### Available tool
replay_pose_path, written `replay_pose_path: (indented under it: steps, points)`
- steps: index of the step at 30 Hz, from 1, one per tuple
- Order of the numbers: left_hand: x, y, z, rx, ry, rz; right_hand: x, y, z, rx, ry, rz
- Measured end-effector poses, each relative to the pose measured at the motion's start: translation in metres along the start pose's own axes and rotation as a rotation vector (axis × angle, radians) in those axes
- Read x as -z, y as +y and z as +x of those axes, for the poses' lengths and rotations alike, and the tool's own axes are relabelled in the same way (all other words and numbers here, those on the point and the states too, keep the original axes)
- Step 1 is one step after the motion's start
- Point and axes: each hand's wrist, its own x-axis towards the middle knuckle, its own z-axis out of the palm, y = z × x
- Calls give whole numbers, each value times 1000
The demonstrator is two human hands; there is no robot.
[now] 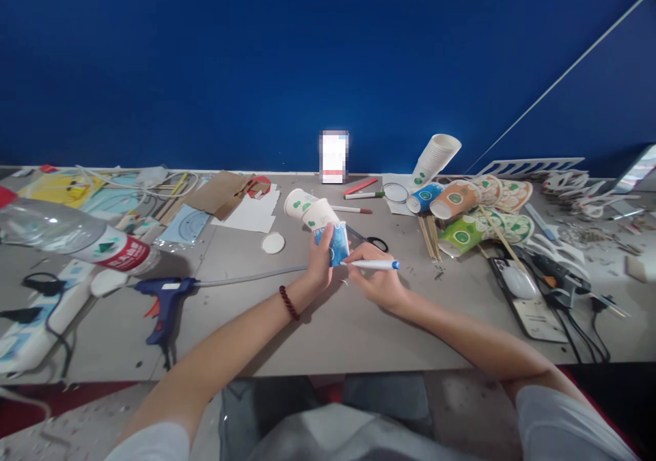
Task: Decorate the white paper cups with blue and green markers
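Observation:
A blue patterned paper cup [339, 244] is in my left hand [321, 259], whose fingers wrap round its side. Pinched in my right hand [378, 280] is a white marker with a blue end [376, 265], its tip close to the cup's lower edge; whether it touches, I cannot tell. Just behind the blue cup, a white paper cup [320, 214] leans against another white cup with green print [298, 204]. Black-handled scissors [378, 244] lie beyond my right hand, partly hidden. A round white disc [272, 243] rests on the table left of the cups.
A blue glue gun [167, 304] with a long glue stick lies left, near a plastic bottle [102, 235] and power strip [44, 317]. Patterned cups [456, 199], a cup stack [435, 157], wooden sticks [429, 238] and a phone [538, 314] under a mouse [520, 282] are right.

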Motion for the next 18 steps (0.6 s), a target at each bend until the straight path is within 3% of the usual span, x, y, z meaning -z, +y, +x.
replay_pose_path:
  steps: [5,12,18]
  points:
    - [-2,2,-1,-11,4,8,1,4,3,26,56,10]
    - [0,2,0,-13,-13,36,2,4,4,-87,28,104]
    - [0,1,1,-23,3,32,0,3,2,-25,12,14]
